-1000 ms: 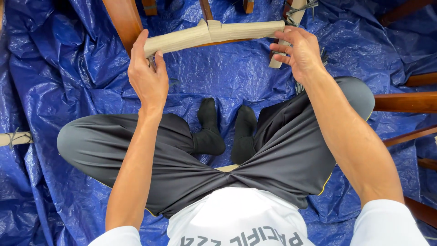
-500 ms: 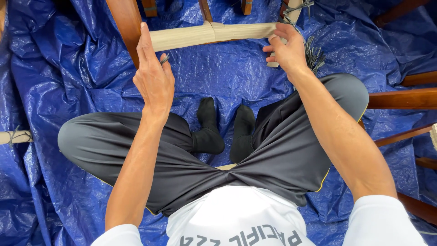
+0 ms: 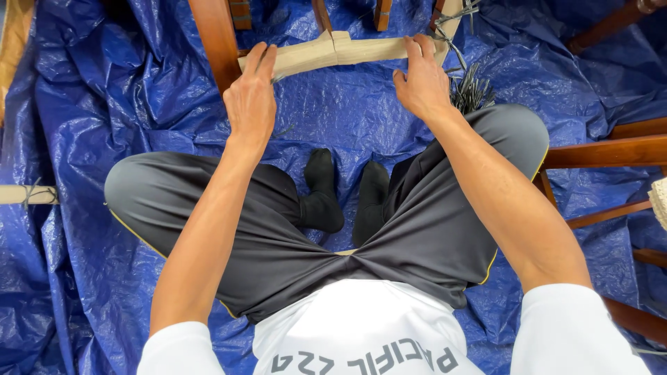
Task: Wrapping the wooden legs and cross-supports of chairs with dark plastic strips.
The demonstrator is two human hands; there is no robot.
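Left hand (image 3: 251, 97): fingers extended, pressed flat on the left end of the pale strip (image 3: 333, 54). The strip spans a wooden frame (image 3: 215, 42) above the blue tarp (image 3: 104, 104). Right hand (image 3: 421, 83): fingers resting on the strip's right end, not clamped.

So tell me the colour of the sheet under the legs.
Blue: the crinkled plastic tarp, seen clearly in the head view.

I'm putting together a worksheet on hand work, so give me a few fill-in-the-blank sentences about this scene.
1. Both hands, the left hand and the right hand, rest on a pale woven ____ stretched across the chair frame.
2. The floor is covered by a crinkled tarp coloured ____.
3. The person sits cross-legged in black ____.

Missing words: band; blue; socks
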